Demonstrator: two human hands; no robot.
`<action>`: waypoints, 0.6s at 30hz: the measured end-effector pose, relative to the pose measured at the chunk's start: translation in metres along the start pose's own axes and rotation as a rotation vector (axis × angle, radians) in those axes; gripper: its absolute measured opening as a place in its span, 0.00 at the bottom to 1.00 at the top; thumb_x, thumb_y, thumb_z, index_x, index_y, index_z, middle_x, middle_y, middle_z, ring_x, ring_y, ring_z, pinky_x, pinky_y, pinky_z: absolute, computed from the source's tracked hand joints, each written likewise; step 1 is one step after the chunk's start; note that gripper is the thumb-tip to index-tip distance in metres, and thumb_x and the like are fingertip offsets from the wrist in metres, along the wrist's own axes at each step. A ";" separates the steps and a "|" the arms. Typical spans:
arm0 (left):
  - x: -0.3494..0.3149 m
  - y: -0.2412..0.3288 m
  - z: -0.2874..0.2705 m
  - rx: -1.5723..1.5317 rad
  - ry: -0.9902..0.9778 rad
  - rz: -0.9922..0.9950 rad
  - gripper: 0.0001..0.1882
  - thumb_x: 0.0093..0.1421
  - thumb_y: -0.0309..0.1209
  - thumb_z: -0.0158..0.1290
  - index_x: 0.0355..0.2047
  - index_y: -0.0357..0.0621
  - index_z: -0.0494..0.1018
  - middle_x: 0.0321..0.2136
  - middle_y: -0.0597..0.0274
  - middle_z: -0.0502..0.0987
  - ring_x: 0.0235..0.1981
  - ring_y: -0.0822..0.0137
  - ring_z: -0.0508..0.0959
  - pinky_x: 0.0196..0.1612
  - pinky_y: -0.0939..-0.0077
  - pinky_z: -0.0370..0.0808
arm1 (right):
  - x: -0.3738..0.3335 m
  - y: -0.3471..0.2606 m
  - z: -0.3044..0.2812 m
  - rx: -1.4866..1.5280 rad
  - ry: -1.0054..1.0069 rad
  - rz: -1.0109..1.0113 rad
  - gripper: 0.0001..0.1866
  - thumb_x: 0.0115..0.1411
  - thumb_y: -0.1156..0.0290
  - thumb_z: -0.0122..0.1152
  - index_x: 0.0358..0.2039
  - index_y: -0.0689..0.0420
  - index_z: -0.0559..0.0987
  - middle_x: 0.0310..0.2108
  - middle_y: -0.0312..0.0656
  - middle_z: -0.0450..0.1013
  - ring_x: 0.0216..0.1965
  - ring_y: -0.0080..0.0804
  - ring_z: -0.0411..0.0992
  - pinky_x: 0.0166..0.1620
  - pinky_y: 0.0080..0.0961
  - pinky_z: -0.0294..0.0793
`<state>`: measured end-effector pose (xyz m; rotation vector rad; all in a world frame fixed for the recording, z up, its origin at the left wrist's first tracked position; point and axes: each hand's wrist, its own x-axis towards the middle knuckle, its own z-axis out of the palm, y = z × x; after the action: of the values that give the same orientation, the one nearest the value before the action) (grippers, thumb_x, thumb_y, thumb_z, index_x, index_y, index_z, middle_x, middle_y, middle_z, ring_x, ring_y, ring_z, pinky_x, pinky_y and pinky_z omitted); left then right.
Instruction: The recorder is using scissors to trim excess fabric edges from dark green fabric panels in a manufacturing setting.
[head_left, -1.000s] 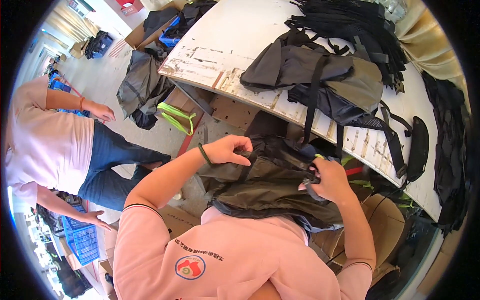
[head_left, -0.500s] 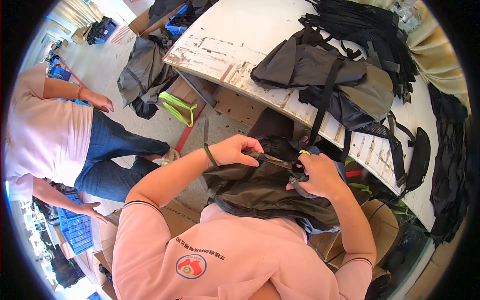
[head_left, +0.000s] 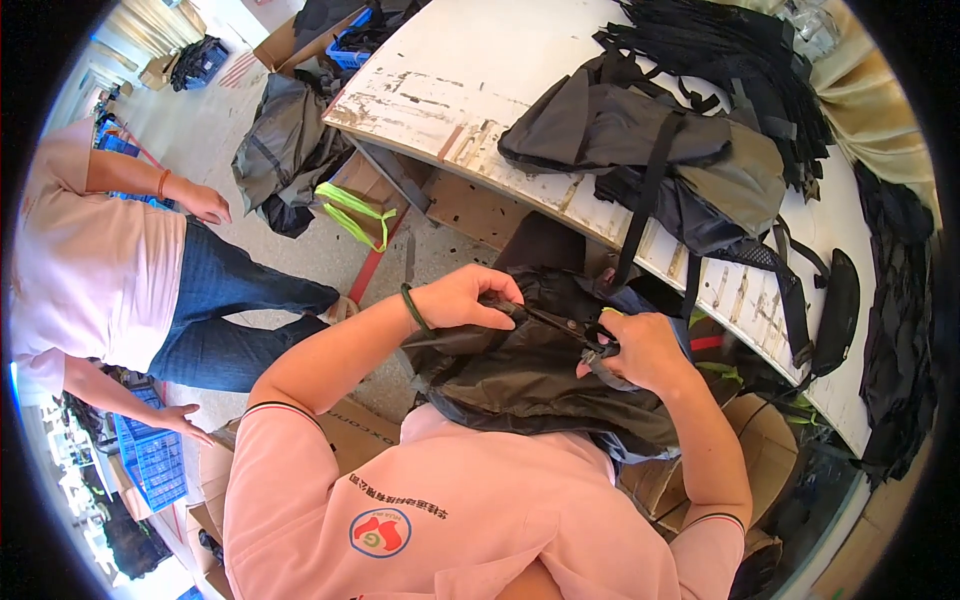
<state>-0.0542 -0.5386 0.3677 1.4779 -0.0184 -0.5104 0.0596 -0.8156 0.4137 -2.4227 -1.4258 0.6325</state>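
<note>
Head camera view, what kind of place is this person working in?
Probably a bag-making or finishing workshop. Dark backpacks and loose straps are piled on a worn white worktable, cardboard boxes sit beneath it, and the right hand works scissors on black fabric.

Count: one pair of black-handled scissors (head_left: pixel 585 335), one black fabric bag (head_left: pixel 530 375) on my lap, one dark green band (head_left: pixel 413 308) on my left wrist. One worn white table (head_left: pixel 560 60) with one grey-black backpack (head_left: pixel 650 150); one co-worker in a pink shirt (head_left: pixel 80 260).

Our left grip (head_left: pixel 465 297) pinches the black bag (head_left: pixel 520 375) on our lap; our right grip (head_left: pixel 635 350) works scissors (head_left: pixel 565 325) between the two. Beyond them more bags (head_left: pixel 650 140) lie on the white tabletop (head_left: pixel 450 70). Far left of our left grip stands another person (head_left: pixel 90 260).
</note>
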 end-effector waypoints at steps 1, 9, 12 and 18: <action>0.000 0.001 0.000 0.001 0.000 0.000 0.13 0.52 0.24 0.61 0.38 0.39 0.74 0.31 0.71 0.75 0.33 0.80 0.71 0.40 0.83 0.70 | -0.001 0.001 0.000 0.008 -0.014 0.017 0.23 0.38 0.54 0.73 0.27 0.56 0.73 0.22 0.48 0.73 0.29 0.51 0.74 0.33 0.40 0.71; 0.006 0.022 -0.028 0.173 0.129 0.054 0.13 0.51 0.27 0.63 0.37 0.40 0.76 0.28 0.73 0.73 0.32 0.80 0.69 0.38 0.83 0.68 | -0.034 0.009 -0.008 0.246 0.106 0.226 0.23 0.40 0.60 0.74 0.28 0.58 0.70 0.23 0.54 0.70 0.29 0.57 0.69 0.31 0.38 0.68; 0.014 0.028 -0.054 0.278 0.188 0.119 0.12 0.51 0.29 0.62 0.35 0.39 0.76 0.25 0.74 0.70 0.29 0.80 0.66 0.35 0.83 0.66 | -0.056 0.001 -0.015 0.477 0.118 0.301 0.25 0.38 0.66 0.79 0.25 0.60 0.68 0.19 0.40 0.67 0.22 0.29 0.61 0.29 0.26 0.64; 0.024 0.033 -0.076 0.295 0.240 0.130 0.12 0.50 0.29 0.62 0.34 0.39 0.76 0.25 0.72 0.73 0.30 0.79 0.69 0.36 0.82 0.68 | -0.099 0.002 0.008 0.635 0.015 0.509 0.21 0.39 0.74 0.78 0.29 0.59 0.71 0.22 0.33 0.70 0.27 0.22 0.64 0.32 0.22 0.66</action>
<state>0.0018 -0.4752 0.3832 1.8064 -0.0008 -0.2281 0.0155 -0.9035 0.4294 -2.2232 -0.4607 0.9887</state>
